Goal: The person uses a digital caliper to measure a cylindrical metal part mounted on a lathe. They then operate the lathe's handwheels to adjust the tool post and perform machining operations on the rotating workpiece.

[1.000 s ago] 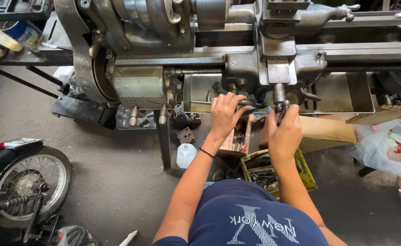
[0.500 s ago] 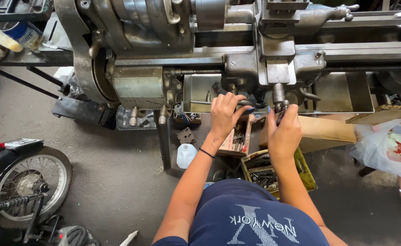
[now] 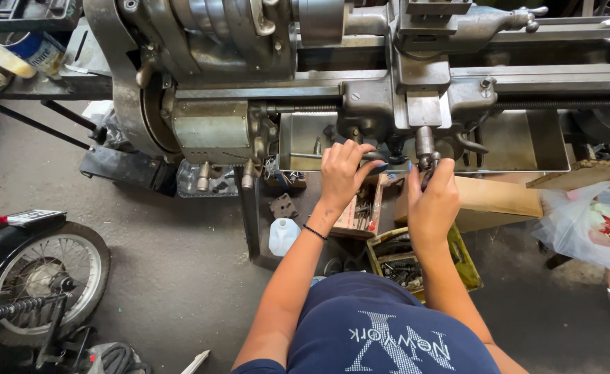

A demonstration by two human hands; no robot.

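The right hand (image 3: pixel 431 201) has its grip closed round the lathe's crank handle (image 3: pixel 426 161).

The lathe (image 3: pixel 333 83) was grey metal, worn and oily, with a dull shine. The handle (image 3: pixel 426 149) under the right hand (image 3: pixel 433 201) was smooth bright metal. The floor (image 3: pixel 173 249) was rough matt concrete. At right lay a glossy plastic bag (image 3: pixel 582 221) and a plain wood board (image 3: pixel 499 195).

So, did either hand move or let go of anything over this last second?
No visible change. The left hand rests on the lathe's carriage handwheel as before, and the right hand stays closed around the cross-slide crank handle. The motorcycle wheel and the boxes below have not shifted.
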